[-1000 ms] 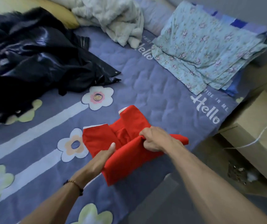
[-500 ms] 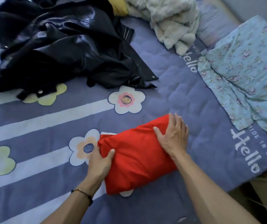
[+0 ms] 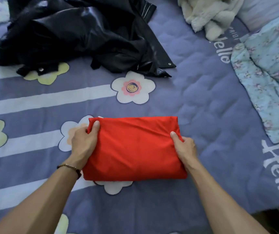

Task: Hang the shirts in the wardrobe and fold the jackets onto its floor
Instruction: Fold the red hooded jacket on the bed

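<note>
A folded red garment [image 3: 133, 147] lies on the bed [image 3: 202, 102], on its flowered purple quilt. The left hand [image 3: 83, 141] grips its left edge and the right hand [image 3: 185, 146] its right edge, thumbs on top. A crumpled black jacket [image 3: 78, 34] lies well beyond it.

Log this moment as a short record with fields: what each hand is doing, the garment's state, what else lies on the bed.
left hand: grips the left edge of the red garment, thumb on top
right hand: grips its right edge, thumb on top
red garment: folded into a compact rectangle, lying on the bed cover
black jacket: crumpled, unfolded, farther back
floral cloth: right side
white fluffy fabric: top right
</note>
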{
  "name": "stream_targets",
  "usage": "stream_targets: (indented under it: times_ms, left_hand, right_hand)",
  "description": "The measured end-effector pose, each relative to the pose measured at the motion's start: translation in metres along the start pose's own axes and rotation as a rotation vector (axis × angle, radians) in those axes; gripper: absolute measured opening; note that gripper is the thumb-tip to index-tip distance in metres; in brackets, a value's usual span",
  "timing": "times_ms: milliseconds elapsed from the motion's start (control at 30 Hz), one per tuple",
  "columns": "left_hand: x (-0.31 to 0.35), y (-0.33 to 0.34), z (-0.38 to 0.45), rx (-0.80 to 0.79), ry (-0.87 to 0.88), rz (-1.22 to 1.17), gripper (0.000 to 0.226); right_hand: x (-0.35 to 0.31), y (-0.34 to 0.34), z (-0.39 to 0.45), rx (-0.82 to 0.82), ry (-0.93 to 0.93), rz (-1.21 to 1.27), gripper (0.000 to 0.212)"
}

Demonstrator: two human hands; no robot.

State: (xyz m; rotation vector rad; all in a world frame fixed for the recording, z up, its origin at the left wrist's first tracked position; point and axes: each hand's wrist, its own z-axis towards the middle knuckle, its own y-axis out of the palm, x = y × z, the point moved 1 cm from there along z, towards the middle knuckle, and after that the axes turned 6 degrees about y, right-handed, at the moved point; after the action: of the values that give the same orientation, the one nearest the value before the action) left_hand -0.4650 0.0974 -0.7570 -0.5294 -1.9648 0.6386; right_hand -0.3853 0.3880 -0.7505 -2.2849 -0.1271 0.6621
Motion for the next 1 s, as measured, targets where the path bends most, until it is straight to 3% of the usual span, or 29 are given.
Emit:
stream_targets:
  times_ms: [67,167,267,400,467,533,600,667,733,800,1000]
  left_hand:
    - [-0.004,-0.006,-0.010,0.033,0.003,-0.020,0.059]
    - [-0.007,-0.010,-0.027,0.015,-0.083,0.065,0.063]
    - [-0.006,-0.008,-0.035,0.050,0.002,0.106,0.052]
    - [-0.004,-0.002,-0.017,0.122,0.000,-0.065,0.042]
    - [-0.004,0.000,-0.011,0.149,0.026,0.018,0.038]
    - [-0.001,-0.004,-0.018,0.310,0.229,0.209,0.023]
    - [0.008,-0.002,-0.037,0.364,0.667,0.373,0.031]
    - [0.009,0.012,-0.050,0.218,1.015,0.522,0.040]
    - [-0.001,0.025,-0.045,0.041,1.065,0.674,0.048]
    - [-0.009,0.030,-0.025,-0.110,0.948,0.797,0.058]
    - [0.003,0.040,0.026,-0.345,0.687,0.852,0.081]
  right_hand:
    - [-0.008,-0.005,0.004,0.049,-0.024,0.068,0.035]
    - [-0.023,-0.006,0.004,0.081,-0.111,0.104,0.039]
    - [-0.022,0.000,0.003,0.154,-0.179,0.047,0.039]
    - [-0.001,0.011,0.004,0.192,-0.084,0.098,0.041]
    - [0.008,0.018,0.003,0.191,-0.026,0.050,0.036]
    - [0.006,0.018,-0.007,0.320,-0.098,-0.029,0.025]
    - [-0.007,0.020,-0.030,0.529,-0.411,-0.101,0.034]
    - [-0.021,0.039,-0.056,0.516,-0.725,-0.262,0.043]
    - [-0.030,0.069,-0.074,0.306,-0.848,-0.428,0.052]
    - [-0.028,0.088,-0.074,0.179,-0.789,-0.530,0.060]
    - [0.011,0.069,-0.041,0.212,-0.380,-0.574,0.079]
